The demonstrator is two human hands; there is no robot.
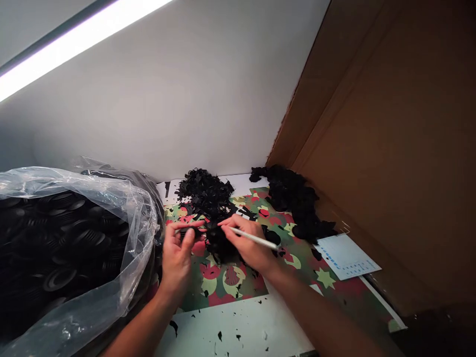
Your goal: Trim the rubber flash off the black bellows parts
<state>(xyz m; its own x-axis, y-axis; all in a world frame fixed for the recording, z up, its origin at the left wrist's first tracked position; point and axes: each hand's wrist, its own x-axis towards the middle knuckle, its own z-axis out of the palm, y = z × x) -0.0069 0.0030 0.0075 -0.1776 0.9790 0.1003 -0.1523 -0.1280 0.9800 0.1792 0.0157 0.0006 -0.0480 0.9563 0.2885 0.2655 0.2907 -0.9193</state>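
My left hand (181,243) is closed around a small black part (189,232), mostly covered by the fingers. To its right, my right hand (243,238) grips a thin white pen-like tool (256,240), its rear end pointing down to the right. The tool's tip is hidden near my fingers. Under and between both hands lies a dark heap of black pieces (219,245) on a colourful patterned sheet (256,286). Just behind the hands rises a pile of black shreds (204,191).
An open clear plastic bag (143,218) full of ribbed black round parts (80,238) stands at left. More black pieces (293,198) lie back right, near a white card (347,255) and a tall cardboard wall (375,148). Black scraps dot the white surface in front.
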